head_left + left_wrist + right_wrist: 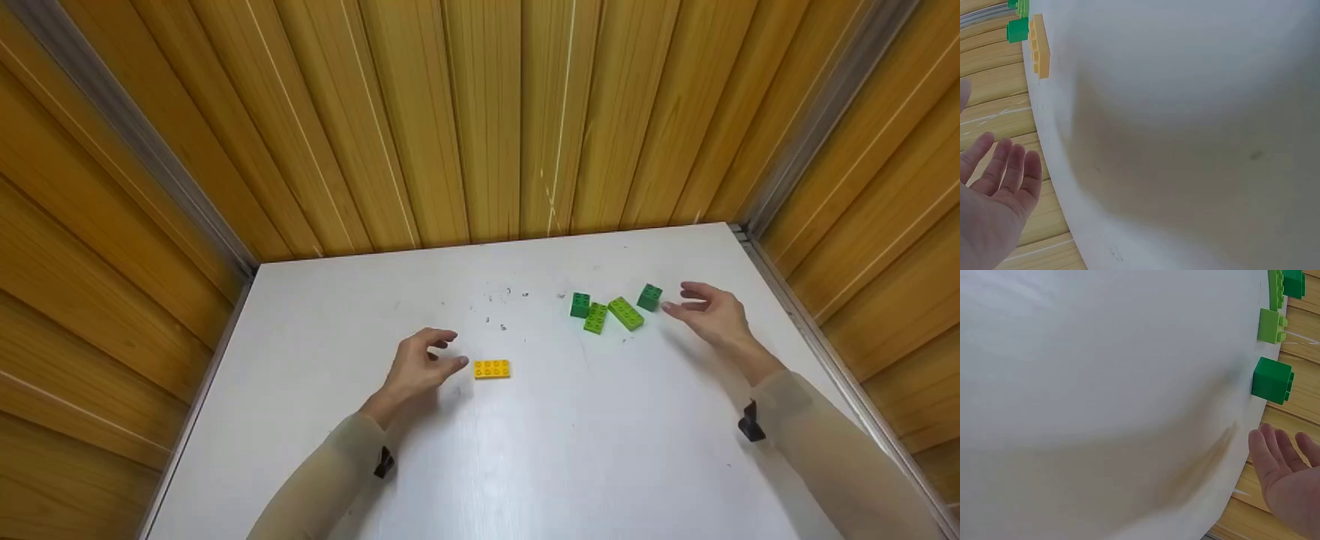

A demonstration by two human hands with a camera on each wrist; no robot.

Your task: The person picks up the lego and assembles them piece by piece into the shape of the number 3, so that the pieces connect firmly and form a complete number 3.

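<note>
On the white table a yellow building brick (492, 369) lies flat, studs up, just right of my left hand (424, 365). That hand holds nothing; its fingers are loosely bent, the thumb tip close to the brick's left end. Farther right, my right hand (712, 315) hovers beside a dark green brick (649, 297), thumb and fingers spread apart with nothing between them. Left of that brick lie two light green bricks (625, 313) and a second dark green brick (580, 304). The right wrist view shows the nearest dark green brick (1272, 380) just beyond the fingertips.
The white table (315, 315) meets a wood-patterned wall (480, 120) at the back, with similar panels on both sides. Metal rails (825, 375) run along the table's sides. Small dark marks (503, 327) dot the tabletop behind the yellow brick.
</note>
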